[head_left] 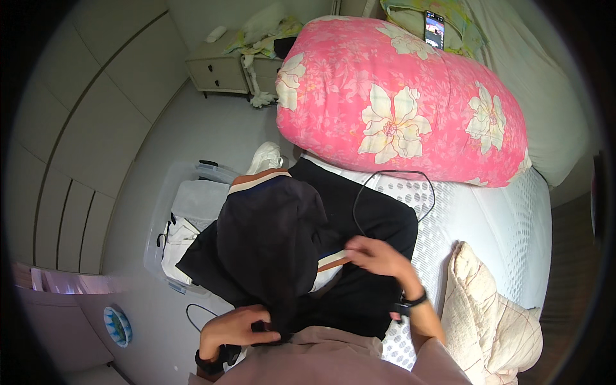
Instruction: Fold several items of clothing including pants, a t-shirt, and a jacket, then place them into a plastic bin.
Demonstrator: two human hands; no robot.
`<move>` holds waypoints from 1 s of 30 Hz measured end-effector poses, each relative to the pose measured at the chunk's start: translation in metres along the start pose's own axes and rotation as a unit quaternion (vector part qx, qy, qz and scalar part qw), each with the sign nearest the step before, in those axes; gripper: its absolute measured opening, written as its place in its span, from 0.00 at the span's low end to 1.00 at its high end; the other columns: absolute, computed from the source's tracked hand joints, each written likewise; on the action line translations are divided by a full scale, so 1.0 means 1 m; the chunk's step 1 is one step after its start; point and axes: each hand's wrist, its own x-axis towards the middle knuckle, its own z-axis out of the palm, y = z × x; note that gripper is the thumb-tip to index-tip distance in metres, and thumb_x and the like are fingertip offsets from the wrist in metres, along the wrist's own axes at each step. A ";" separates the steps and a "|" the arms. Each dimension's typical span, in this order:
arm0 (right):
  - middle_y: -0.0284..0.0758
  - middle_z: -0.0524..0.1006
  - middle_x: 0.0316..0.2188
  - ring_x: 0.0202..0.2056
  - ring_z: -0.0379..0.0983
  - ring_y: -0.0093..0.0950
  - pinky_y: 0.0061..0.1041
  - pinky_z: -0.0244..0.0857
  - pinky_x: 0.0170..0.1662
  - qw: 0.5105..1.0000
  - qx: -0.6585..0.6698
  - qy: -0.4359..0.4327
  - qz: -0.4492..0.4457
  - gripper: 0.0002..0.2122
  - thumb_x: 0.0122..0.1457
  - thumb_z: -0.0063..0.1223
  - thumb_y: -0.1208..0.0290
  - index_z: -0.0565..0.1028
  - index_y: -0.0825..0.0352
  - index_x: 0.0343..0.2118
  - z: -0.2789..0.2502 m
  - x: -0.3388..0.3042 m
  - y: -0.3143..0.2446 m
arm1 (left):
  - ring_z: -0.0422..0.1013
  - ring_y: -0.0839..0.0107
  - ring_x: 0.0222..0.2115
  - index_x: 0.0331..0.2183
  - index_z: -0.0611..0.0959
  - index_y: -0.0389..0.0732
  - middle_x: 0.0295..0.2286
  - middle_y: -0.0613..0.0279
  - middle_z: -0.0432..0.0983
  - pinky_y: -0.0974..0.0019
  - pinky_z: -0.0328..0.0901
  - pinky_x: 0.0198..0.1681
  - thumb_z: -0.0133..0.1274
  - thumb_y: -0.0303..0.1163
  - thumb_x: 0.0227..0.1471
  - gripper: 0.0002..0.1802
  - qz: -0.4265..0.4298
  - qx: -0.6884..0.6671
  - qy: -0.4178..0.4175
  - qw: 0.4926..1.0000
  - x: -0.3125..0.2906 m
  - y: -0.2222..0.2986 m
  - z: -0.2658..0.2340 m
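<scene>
Left hand [237, 327] at seven o'clock and right hand [377, 256] between four and five, fingers curled but grips too indistinct to tell, attend the stripe-edged dark garment [263, 247] near centre toward seven, draped, apparently neither flat nor folded yet.
</scene>
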 end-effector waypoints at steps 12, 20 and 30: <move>0.53 0.69 0.48 0.51 0.66 0.49 0.39 0.63 0.54 0.990 -0.109 0.089 -0.018 0.29 0.53 0.58 0.62 0.62 0.71 0.54 0.112 0.121 -0.001 | 0.60 0.52 0.55 0.53 0.66 0.32 0.53 0.42 0.63 0.63 0.54 0.58 0.52 0.44 0.56 0.31 -0.104 0.007 0.405 0.909 0.040 -0.091 -0.084; 0.35 0.76 0.40 0.45 0.70 0.27 0.26 0.62 0.51 0.978 0.178 -0.100 0.034 0.20 0.61 0.51 0.55 0.74 0.69 0.45 0.105 0.075 0.055 | 0.64 0.68 0.35 0.37 0.71 0.37 0.33 0.59 0.66 0.68 0.61 0.41 0.59 0.45 0.50 0.23 -0.110 -0.012 0.312 0.943 0.095 -0.119 -0.064; 0.33 0.69 0.52 0.49 0.67 0.22 0.20 0.62 0.52 0.884 0.465 -0.034 0.041 0.22 0.65 0.44 0.63 0.61 0.68 0.59 0.101 0.097 0.009 | 0.55 0.75 0.20 0.23 0.70 0.37 0.17 0.60 0.58 0.65 0.56 0.24 0.51 0.39 0.59 0.19 0.054 -0.193 -0.083 0.976 0.072 0.030 0.041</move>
